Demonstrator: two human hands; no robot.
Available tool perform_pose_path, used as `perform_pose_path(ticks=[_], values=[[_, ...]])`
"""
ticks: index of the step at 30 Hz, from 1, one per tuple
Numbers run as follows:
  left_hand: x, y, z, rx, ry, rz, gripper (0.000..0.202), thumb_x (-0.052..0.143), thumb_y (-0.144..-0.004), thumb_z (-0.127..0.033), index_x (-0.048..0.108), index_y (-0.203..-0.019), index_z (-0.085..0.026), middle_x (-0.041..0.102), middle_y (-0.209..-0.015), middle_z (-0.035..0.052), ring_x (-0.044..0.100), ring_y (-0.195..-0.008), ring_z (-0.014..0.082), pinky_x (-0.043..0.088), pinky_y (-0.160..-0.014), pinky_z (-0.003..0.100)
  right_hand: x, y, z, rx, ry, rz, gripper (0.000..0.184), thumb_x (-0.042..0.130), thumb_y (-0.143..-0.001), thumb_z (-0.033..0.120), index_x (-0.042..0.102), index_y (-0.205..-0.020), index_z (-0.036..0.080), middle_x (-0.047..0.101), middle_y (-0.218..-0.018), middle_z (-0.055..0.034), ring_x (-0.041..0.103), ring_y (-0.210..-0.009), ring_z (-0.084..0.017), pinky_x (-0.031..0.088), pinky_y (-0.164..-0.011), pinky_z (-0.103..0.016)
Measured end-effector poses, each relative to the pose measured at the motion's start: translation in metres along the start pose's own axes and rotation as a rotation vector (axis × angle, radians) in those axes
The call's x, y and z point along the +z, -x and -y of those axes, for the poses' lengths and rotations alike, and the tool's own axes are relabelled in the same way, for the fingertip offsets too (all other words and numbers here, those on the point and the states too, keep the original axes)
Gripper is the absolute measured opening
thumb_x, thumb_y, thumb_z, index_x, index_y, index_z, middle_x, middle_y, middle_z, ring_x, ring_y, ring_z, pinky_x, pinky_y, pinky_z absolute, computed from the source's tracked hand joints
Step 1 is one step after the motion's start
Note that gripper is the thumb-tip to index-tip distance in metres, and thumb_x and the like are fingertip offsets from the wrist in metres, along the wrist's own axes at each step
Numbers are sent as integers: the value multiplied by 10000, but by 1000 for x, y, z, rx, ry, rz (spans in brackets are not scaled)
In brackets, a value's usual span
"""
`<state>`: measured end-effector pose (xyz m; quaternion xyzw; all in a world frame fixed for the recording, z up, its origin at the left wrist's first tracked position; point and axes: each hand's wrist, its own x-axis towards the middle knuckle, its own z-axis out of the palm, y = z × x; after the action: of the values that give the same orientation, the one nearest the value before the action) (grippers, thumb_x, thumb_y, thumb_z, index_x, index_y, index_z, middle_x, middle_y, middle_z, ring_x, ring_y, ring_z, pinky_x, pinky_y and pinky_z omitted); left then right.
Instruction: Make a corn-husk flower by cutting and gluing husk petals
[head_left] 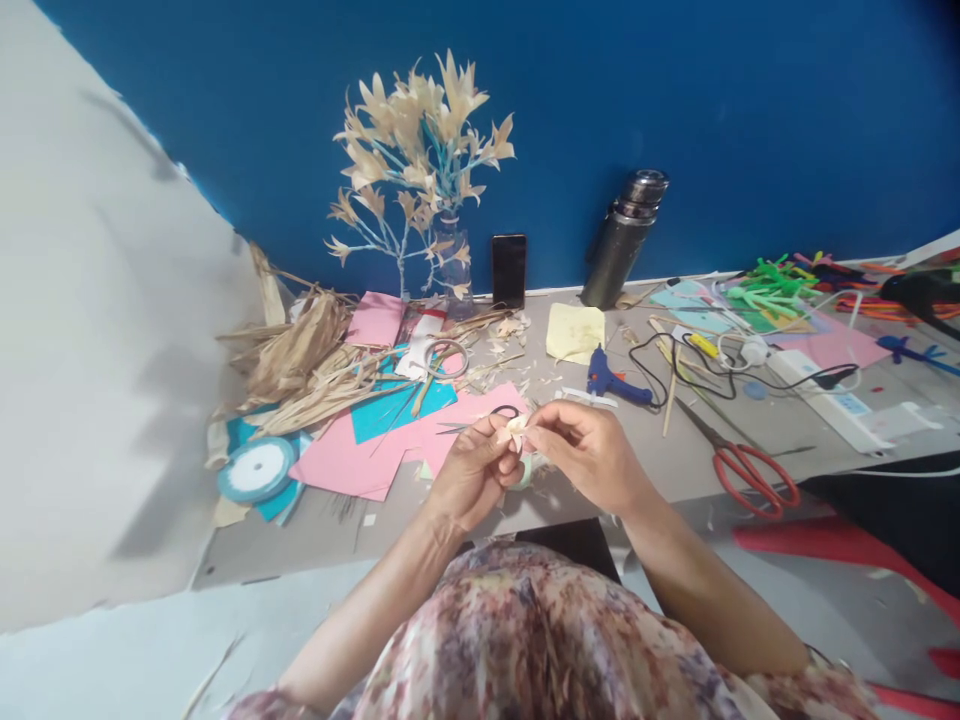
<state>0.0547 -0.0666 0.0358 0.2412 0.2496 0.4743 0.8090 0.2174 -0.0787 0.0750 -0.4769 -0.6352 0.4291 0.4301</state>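
Observation:
Both hands meet above the near edge of the grey table (697, 450). My left hand (474, 470) and my right hand (581, 445) each pinch a small pale husk piece (515, 428) between thumb and fingertips. A roll of pale tape (531, 470) shows just under the hands. Small dark-handled scissors (487, 415) lie on pink paper (375, 455) just behind the fingers.
A husk-flower bouquet in a bottle (424, 150), a dark phone (509, 270) and a steel flask (624, 238) stand against the blue wall. Dried husks (307, 360), a blue ribbon spool (256, 468), blue glue gun (611, 378), red scissors (746, 468), power strip (832, 395) and pipe cleaners (780, 280) cover the table.

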Motion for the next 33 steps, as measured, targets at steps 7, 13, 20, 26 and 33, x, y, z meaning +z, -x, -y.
perform_pose_path(ticks=[7, 13, 20, 26, 33], values=[[0, 1, 4, 36, 25, -33, 274, 854, -686, -215, 615, -781, -121, 508, -599, -38, 338, -479, 29, 259, -456, 159, 4, 2, -3, 21, -58, -28, 184, 638, -894, 325, 680, -819, 162, 715, -756, -40, 668, -689, -157, 503, -598, -229], [0, -1, 7, 46, 68, -34, 250, 831, -708, -187, 592, -755, -132, 479, -600, -47, 299, -474, 27, 248, -446, 152, 7, 1, -4, 43, -156, -36, 210, 660, -881, 360, 681, -813, 162, 716, -721, -36, 679, -661, -154, 529, -602, -233], [-2, -1, 8, -6, 154, -14, 248, 835, -691, -151, 605, -778, -114, 465, -610, -34, 352, -510, 38, 251, -443, 133, 10, 3, -11, 67, -223, -24, 198, 687, -869, 361, 698, -848, 165, 721, -749, -33, 690, -687, -155, 541, -639, -242], [-5, -4, 4, -37, 207, -44, 230, 822, -692, -116, 604, -764, -107, 459, -637, -30, 329, -514, 34, 267, -435, 126, 9, 1, -18, 72, -167, 10, 198, 664, -892, 346, 716, -896, 156, 723, -768, -39, 673, -699, -153, 514, -636, -238], [-8, -6, -1, -61, 255, -67, 147, 736, -752, -70, 591, -736, -87, 488, -711, -12, 309, -505, 12, 282, -427, 115, 11, -5, -20, 48, -155, 28, 186, 654, -896, 332, 709, -893, 154, 710, -773, -33, 650, -691, -143, 502, -639, -235]])
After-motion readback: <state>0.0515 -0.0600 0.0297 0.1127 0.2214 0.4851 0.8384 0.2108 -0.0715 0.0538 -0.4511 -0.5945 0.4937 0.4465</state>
